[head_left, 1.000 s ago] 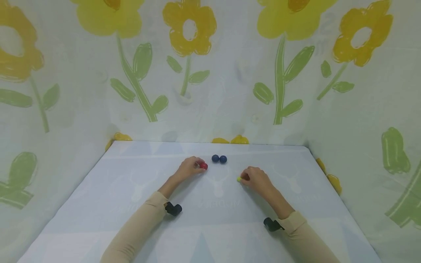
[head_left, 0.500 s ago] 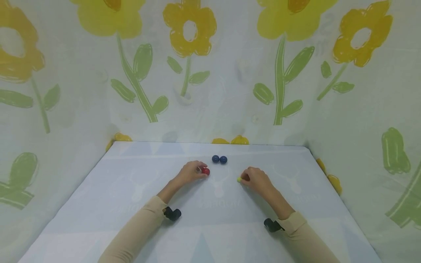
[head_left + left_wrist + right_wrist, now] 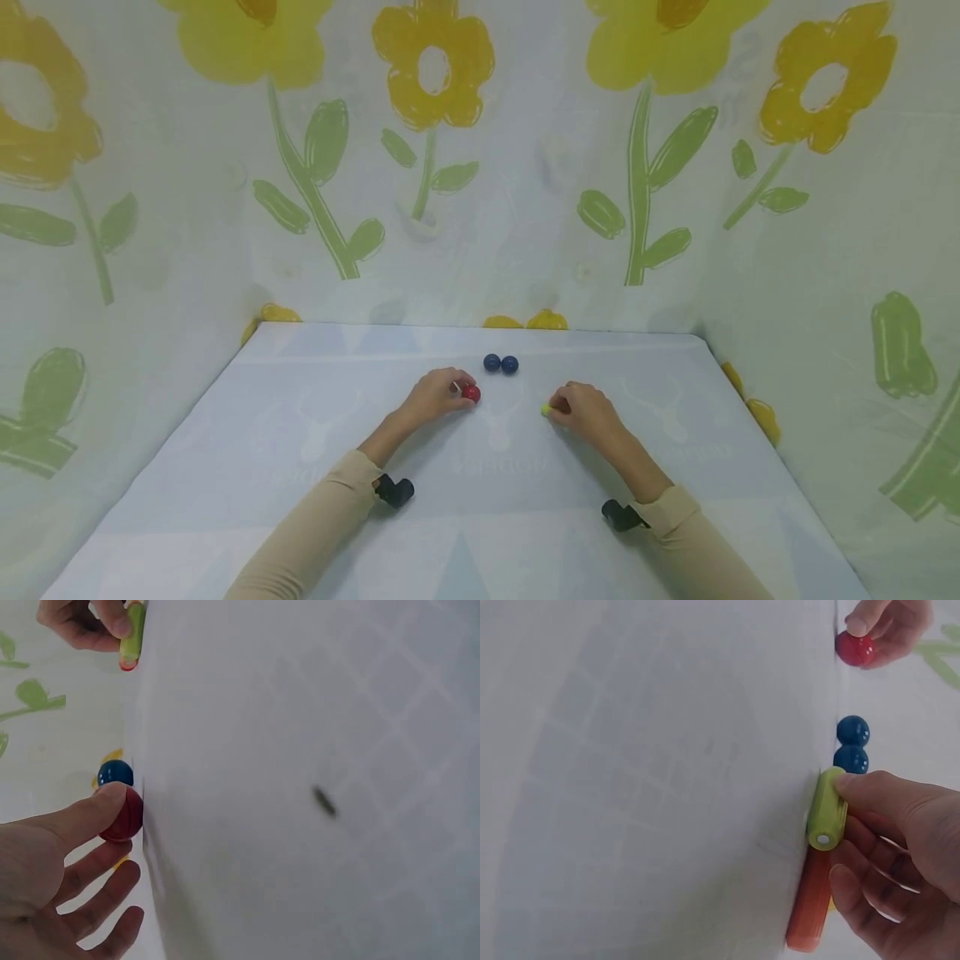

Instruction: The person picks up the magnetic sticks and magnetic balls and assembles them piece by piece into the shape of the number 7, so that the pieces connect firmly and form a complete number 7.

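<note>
My left hand (image 3: 435, 395) pinches a glossy red ball (image 3: 471, 394) low over the table, left of centre; in the left wrist view the thumb lies on the red ball (image 3: 126, 816) and the other fingers are spread. To the right, my right hand (image 3: 591, 412) holds a short yellow-green stick (image 3: 827, 812), with a small white dot on its end, between thumb and fingers. An orange stick (image 3: 810, 900) shows just beyond it in the right wrist view, mostly hidden from above by the hand. Two dark blue balls (image 3: 501, 363) sit side by side behind the hands.
A pale patterned cloth covers the table (image 3: 465, 467). Flower-printed curtains (image 3: 517, 167) stand at the back and both sides. Each wrist carries a small black camera (image 3: 395, 490), close above the table.
My left hand has brought the red ball a little nearer to me and slightly right, then nearly stopped. The right hand and the blue balls have stayed in place.
</note>
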Demonstrator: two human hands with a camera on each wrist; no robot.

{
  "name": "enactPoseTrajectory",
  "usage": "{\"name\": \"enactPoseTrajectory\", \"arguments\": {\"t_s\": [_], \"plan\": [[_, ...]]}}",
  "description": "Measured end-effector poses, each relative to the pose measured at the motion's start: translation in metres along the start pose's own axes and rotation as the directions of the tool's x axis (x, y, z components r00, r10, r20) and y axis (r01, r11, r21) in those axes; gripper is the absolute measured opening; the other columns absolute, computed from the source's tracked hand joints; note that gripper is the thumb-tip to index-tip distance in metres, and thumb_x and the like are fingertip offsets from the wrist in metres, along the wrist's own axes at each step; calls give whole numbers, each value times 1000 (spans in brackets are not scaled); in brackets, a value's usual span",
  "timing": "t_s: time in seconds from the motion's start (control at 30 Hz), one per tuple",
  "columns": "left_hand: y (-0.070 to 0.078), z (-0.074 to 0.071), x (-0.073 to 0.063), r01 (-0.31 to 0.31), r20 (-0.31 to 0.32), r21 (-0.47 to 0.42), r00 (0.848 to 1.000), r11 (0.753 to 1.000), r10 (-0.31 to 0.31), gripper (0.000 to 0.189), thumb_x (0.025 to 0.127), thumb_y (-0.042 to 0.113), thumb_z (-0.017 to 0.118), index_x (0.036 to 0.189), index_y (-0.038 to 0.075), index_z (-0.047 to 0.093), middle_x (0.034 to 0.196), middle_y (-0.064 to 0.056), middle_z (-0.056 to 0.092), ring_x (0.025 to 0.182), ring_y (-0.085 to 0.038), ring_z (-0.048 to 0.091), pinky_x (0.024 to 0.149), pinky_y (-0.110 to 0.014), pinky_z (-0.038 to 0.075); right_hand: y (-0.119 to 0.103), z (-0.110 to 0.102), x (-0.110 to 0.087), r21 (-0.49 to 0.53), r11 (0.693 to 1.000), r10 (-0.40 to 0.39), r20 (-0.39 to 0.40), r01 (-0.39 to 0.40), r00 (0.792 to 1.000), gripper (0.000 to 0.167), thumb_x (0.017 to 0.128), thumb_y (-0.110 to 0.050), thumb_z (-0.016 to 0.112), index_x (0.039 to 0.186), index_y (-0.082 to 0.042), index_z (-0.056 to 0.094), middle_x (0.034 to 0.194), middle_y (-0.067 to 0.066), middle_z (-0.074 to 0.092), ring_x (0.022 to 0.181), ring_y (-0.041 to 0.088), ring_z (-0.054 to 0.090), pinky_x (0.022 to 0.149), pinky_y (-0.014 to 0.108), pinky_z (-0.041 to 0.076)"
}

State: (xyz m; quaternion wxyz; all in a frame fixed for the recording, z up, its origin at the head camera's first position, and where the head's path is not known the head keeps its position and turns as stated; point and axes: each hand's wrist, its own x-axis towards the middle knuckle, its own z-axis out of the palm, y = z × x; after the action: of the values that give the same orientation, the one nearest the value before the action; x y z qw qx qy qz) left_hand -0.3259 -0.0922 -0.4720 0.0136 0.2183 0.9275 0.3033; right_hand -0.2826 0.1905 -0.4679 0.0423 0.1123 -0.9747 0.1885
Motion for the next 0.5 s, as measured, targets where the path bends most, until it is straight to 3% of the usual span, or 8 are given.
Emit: {"name": "enactPoseTrajectory", "arguments": {"t_s": [0.5], "plan": [[-2, -2, 2, 47, 31, -27, 998, 999, -46, 33, 84, 23, 78, 115, 15, 71, 106, -1, 72, 88, -13, 60, 79, -27, 52, -3, -6, -1, -66, 997, -33, 49, 36, 998, 10, 84, -16, 76, 92, -11, 72, 79, -1, 64, 70, 12, 54, 68, 30, 51]]}}
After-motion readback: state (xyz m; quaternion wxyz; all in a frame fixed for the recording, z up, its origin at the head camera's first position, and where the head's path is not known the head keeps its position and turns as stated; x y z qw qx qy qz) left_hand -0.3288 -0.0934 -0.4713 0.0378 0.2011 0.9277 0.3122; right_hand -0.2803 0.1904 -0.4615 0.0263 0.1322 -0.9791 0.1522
